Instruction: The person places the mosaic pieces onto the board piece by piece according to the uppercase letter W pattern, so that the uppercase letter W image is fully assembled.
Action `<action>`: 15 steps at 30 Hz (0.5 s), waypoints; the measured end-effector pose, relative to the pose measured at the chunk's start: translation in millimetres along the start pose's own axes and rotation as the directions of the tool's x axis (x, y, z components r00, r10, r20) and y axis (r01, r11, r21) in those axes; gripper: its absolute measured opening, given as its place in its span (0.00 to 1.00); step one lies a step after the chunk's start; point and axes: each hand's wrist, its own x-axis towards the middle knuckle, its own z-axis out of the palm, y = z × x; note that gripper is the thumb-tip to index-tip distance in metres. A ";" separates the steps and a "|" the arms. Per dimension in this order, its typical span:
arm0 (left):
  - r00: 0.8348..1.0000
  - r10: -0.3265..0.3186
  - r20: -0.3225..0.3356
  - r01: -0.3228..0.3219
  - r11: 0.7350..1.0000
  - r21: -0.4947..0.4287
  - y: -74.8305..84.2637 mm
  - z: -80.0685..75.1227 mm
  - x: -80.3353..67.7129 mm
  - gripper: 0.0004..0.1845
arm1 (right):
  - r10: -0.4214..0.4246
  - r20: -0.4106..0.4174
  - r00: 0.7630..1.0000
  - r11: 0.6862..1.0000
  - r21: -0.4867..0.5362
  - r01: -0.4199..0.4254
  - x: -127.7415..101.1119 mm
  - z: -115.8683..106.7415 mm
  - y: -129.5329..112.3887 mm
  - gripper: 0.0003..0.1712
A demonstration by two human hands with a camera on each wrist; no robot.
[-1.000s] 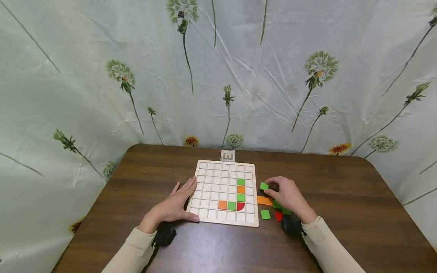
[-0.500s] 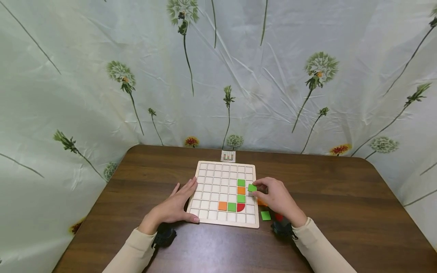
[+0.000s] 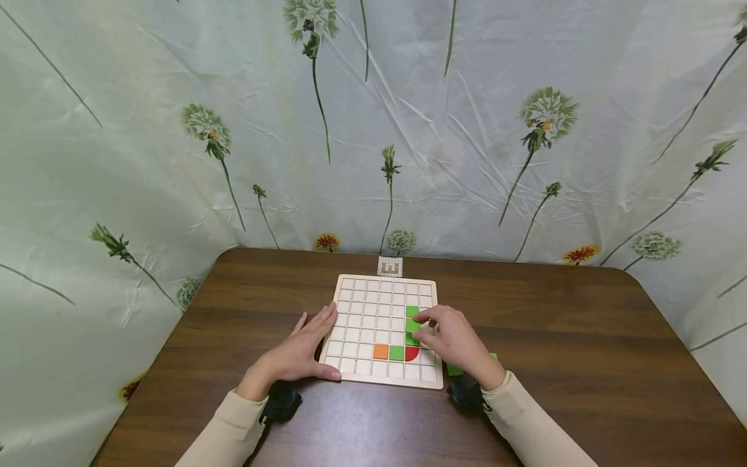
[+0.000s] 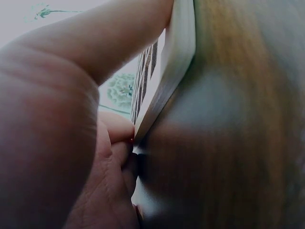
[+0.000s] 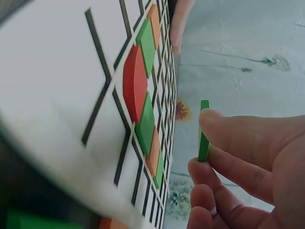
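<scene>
A pale wooden grid board (image 3: 388,381) lies on the table between the hands. My left hand (image 3: 296,353) rests at its left edge, fingers straight along the side and thumb at the front corner. Above the board's right part, my right hand (image 3: 460,338) pinches a green square tile (image 5: 203,138) between thumb and fingers. The right wrist view shows this tile apart from the board. In the grid sit an orange tile (image 3: 380,351), a green tile (image 3: 396,353), a red rounded tile (image 3: 411,353) and a column of tiles running away from it, partly covered by the held tile.
Behind the board lies a small patterned card (image 3: 390,266). Loose green tiles (image 3: 454,370) lie right of the board, mostly hidden under my right hand and wrist. The brown table (image 3: 560,324) meets a flower-print curtain (image 3: 467,162) at the back.
My right hand has carried the green tile leftward from beside the board to above the column of tiles at its right. My left hand has stayed in place.
</scene>
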 end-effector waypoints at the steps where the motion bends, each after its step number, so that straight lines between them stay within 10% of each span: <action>1: 1.000 0.000 -0.001 0.000 1.000 0.000 0.0 0.1 0.2 0.63 | -0.005 0.001 1.000 1.000 -0.001 0.005 0.6 1.4 -1.3 0.12; 15: 1.000 -0.015 0.010 0.015 1.000 0.004 -2.4 1.2 0.5 0.64 | -0.055 0.048 0.997 0.998 -0.006 0.056 8.1 18.6 -16.7 0.12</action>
